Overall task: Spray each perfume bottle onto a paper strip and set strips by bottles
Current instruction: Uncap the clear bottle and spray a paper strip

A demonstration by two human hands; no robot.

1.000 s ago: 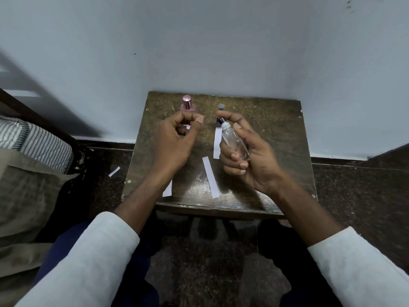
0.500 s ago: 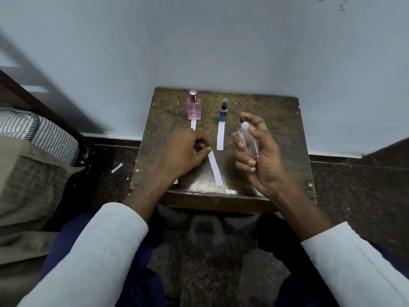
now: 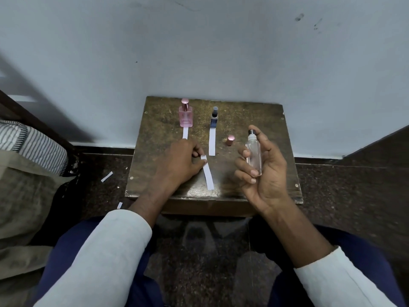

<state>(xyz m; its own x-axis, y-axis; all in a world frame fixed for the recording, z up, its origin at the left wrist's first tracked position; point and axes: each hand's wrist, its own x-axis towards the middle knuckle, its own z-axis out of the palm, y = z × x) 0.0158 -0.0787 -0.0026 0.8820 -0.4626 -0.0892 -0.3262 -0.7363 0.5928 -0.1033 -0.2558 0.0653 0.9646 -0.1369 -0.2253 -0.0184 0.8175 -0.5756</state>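
On a small brown table (image 3: pixel 254 120) a pink perfume bottle (image 3: pixel 186 115) and a slim dark blue bottle (image 3: pixel 214 119) stand at the back. A white paper strip (image 3: pixel 185 133) lies in front of the pink one, another strip (image 3: pixel 212 141) in front of the blue one. My right hand (image 3: pixel 263 171) holds a clear spray bottle (image 3: pixel 254 151) upright above the table's right side, its cap off. My left hand (image 3: pixel 180 161) pinches the top end of a third strip (image 3: pixel 208 173) lying on the table. A pink cap (image 3: pixel 230 140) stands between the hands.
The table stands against a pale wall. Loose paper scraps (image 3: pixel 107 176) lie on the dark floor to the left. Striped and beige fabric (image 3: pixel 33 147) fills the left edge. My knees sit under the table's near edge.
My left hand came down from the air to the table and took the end of the strip. The pink cap now stands on the table. The right hand turned the clear bottle upright, further right.
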